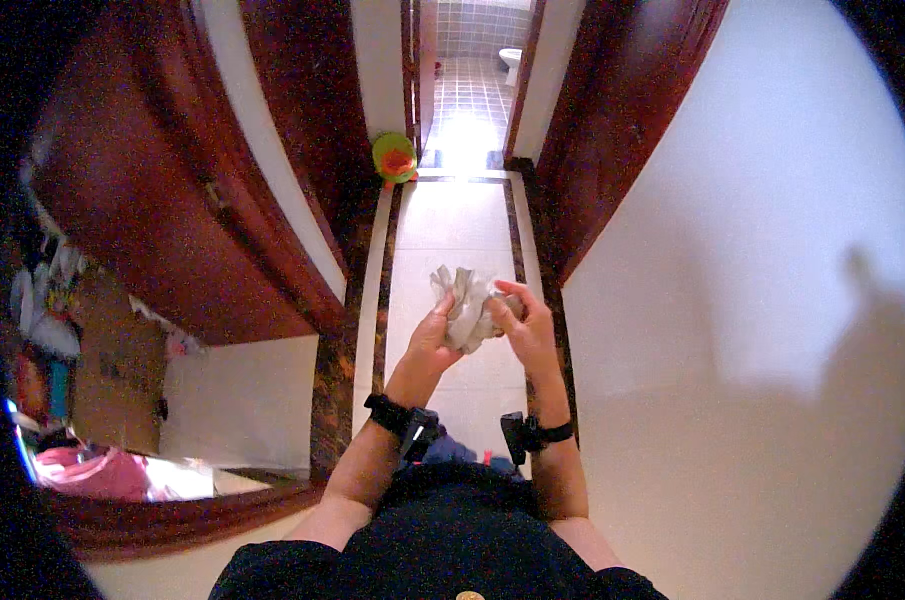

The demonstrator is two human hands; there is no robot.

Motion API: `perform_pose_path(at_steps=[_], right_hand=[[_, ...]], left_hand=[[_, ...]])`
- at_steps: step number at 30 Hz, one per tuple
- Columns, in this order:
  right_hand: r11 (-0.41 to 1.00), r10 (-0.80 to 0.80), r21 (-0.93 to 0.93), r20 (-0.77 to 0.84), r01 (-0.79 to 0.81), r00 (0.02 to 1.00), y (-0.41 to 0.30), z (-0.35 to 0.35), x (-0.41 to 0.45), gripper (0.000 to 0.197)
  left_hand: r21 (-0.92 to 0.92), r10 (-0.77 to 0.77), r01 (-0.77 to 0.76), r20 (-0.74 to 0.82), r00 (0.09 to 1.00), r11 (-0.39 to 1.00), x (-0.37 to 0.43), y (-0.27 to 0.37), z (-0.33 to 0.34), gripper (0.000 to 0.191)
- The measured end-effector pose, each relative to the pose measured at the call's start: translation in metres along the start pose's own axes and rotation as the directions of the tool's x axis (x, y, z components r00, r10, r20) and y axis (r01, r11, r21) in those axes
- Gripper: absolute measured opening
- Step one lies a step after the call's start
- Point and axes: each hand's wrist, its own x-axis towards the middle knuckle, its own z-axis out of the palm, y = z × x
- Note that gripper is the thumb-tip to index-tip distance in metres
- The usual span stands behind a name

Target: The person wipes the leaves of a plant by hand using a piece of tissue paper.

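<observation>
A crumpled pale grey bundle [467,319] is held up in front of my body, above the hallway floor. It is soft and bunched; whether it is cloth or thin plastic I cannot tell. My left hand [431,339] grips its left side and underside, the thumb pressed against the front. On the right side, my right hand [529,322] has its thumb and fingers around the folds. Loose ends stick up at the bundle's top left. Both wrists carry black straps with small devices.
Pale tiles [452,217] with dark borders line the hallway. A green bin [394,157] with something orange inside stands beside a bathroom doorway, where a toilet [511,61] shows. A red-brown door [144,225] stands ajar left, showing pink fabric [96,472]. A white wall [722,337] runs right.
</observation>
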Motion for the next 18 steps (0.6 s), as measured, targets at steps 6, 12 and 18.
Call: perform_pose_path(at_steps=[6,12,18], right_hand=[[0.991,0.094,0.106,-0.133,-0.08,0.987,0.056,0.001,0.174,0.029],[0.961,0.102,0.262,-0.041,-0.087,0.994,0.088,0.051,0.331,0.035],[0.991,-0.132,0.012,0.153,0.131,0.979,0.119,0.115,0.561,0.031]], left_hand=[[0.084,-0.079,0.089,-0.114,0.99,0.993,0.156,0.088,0.032,0.037],[0.046,-0.032,0.041,-0.19,0.981,0.998,0.28,0.183,0.004,0.035],[-0.044,0.085,-0.087,-0.065,0.994,0.995,0.433,0.326,0.027,0.035]])
